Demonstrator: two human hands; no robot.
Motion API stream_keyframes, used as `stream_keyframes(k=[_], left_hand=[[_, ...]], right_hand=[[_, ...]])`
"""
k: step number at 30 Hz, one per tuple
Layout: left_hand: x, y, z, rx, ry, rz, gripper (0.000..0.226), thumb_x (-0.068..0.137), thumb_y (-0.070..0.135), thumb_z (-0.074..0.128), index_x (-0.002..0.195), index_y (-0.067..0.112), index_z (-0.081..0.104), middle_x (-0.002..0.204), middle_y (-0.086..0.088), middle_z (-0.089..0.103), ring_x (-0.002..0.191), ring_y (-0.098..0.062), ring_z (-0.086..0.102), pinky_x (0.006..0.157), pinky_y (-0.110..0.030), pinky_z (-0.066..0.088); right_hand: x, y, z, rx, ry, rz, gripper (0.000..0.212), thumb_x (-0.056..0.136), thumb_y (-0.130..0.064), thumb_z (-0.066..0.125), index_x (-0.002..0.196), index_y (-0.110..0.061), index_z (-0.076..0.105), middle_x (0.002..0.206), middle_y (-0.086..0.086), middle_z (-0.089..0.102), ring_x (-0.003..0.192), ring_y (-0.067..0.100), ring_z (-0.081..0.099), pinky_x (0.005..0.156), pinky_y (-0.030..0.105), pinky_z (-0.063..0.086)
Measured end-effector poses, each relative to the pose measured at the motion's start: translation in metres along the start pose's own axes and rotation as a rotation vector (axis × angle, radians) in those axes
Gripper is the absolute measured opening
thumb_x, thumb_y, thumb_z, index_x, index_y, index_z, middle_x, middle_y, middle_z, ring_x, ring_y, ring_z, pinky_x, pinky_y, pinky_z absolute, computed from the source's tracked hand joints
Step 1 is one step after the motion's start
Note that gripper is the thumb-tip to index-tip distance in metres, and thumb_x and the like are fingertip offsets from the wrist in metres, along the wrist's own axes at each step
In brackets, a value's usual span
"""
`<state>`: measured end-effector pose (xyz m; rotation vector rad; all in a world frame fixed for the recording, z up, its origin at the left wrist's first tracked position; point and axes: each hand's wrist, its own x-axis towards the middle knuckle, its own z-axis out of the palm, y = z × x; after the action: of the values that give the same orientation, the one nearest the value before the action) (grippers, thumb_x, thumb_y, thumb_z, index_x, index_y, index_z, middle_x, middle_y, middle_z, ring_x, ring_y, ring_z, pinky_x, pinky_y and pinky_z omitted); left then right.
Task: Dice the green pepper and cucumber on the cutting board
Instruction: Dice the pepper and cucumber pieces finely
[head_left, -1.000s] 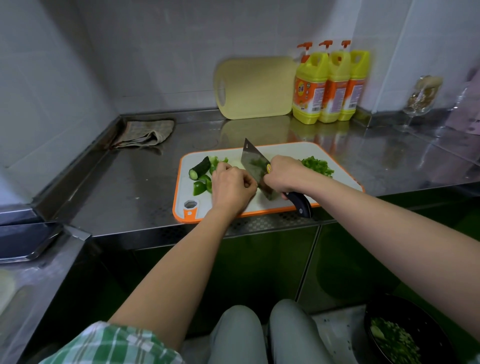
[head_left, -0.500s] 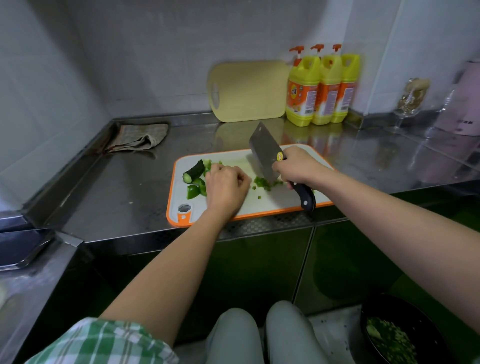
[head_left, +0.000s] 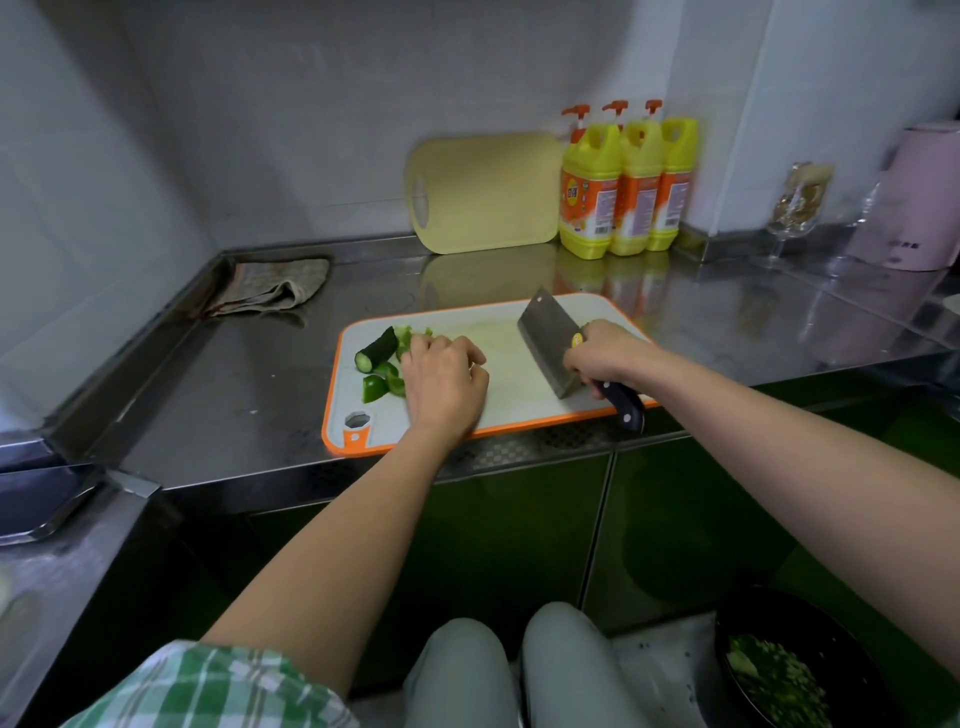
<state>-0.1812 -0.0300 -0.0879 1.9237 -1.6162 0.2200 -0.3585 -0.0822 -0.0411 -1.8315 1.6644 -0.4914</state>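
1. Diced green bits are being carried in one black bowl (head_left: 852, 644), nearest the viewer and below the counter (head_left: 218, 395).
2. One white, orange-rimmed cutting board (head_left: 519, 397) is being supported at the counter's front edge.
3. The left hand (head_left: 444, 382) is being rested knuckles-up on the board's left half. Its fingers are being kept curled under, so whether anything is pinched beneath cannot be told.
4. One cleaver (head_left: 548, 338) is being gripped by the right hand (head_left: 605, 353). The fingers are being wrapped round its black handle, and the blade is being held steeply tilted with its edge on the board's right half.
5. One dark-skinned cucumber (head_left: 375, 351) stub, its pale cut face showing, is being left near the board's left edge.
6. At least four glossy green pepper (head_left: 375, 388) chunks are being kept just beside the cucumber, against the left hand.
7. One crumpled cloth (head_left: 270, 288) is being left at the counter's back left corner.
8. One beige board (head_left: 483, 192) and three yellow bottles (head_left: 628, 187) are being propped along the back edge.
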Motion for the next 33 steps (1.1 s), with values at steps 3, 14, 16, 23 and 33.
stream_keyframes(k=[3, 14, 16, 23, 33], left_hand=[[0.001, 0.005, 0.003, -0.01, -0.044, 0.02, 0.021, 0.089, 0.022, 0.054, 0.101, 0.022, 0.071, 0.104, -0.007, 0.066, 0.109, -0.029, 0.041, 0.084, -0.037, 0.029], [0.014, 0.028, -0.008, -0.738, -0.164, -0.286, 0.04, 0.1, 0.043, 0.041, 0.096, 0.013, 0.066, 0.064, 0.0, 0.067, 0.063, -0.022, 0.061, 0.069, -0.036, 0.051], [0.019, 0.036, -0.009, -0.839, -0.255, -0.363, 0.057, 0.094, 0.06, 0.04, 0.087, 0.01, 0.066, 0.064, -0.006, 0.064, 0.06, -0.025, 0.057, 0.062, -0.033, 0.044], [0.023, 0.022, -0.009, -0.829, -0.214, -0.49, 0.038, 0.094, 0.024, 0.046, 0.062, 0.006, 0.055, 0.036, -0.003, 0.051, 0.043, -0.025, 0.049, 0.051, -0.028, 0.039], [0.018, -0.002, -0.016, -0.835, -0.115, -0.553, 0.041, 0.094, 0.02, 0.043, 0.055, 0.008, 0.042, 0.042, -0.011, 0.042, 0.046, -0.028, 0.043, 0.056, -0.034, 0.034]], right_hand=[[0.003, 0.01, -0.013, -0.007, 0.043, 0.041, 0.009, 0.086, -0.002, 0.047, 0.078, -0.002, 0.051, 0.062, 0.015, 0.055, 0.042, 0.024, 0.05, 0.051, 0.029, 0.045], [-0.025, -0.034, 0.002, -0.18, 0.143, -0.218, 0.038, 0.096, -0.035, 0.033, 0.093, -0.007, 0.057, 0.096, 0.019, 0.064, 0.093, 0.036, 0.062, 0.073, 0.037, 0.044], [-0.03, -0.041, 0.015, -0.243, 0.132, -0.269, 0.032, 0.097, -0.032, 0.033, 0.108, -0.008, 0.051, 0.113, 0.02, 0.06, 0.1, 0.036, 0.057, 0.073, 0.037, 0.04], [-0.037, -0.032, 0.03, -0.318, 0.003, -0.477, 0.021, 0.094, -0.027, 0.044, 0.099, -0.009, 0.053, 0.103, 0.018, 0.064, 0.091, 0.034, 0.057, 0.069, 0.038, 0.042], [-0.016, -0.013, 0.019, 0.102, -0.133, -0.435, 0.052, 0.104, -0.049, 0.017, 0.151, -0.033, 0.029, 0.15, 0.008, 0.032, 0.14, 0.025, 0.029, 0.115, 0.039, 0.026]])
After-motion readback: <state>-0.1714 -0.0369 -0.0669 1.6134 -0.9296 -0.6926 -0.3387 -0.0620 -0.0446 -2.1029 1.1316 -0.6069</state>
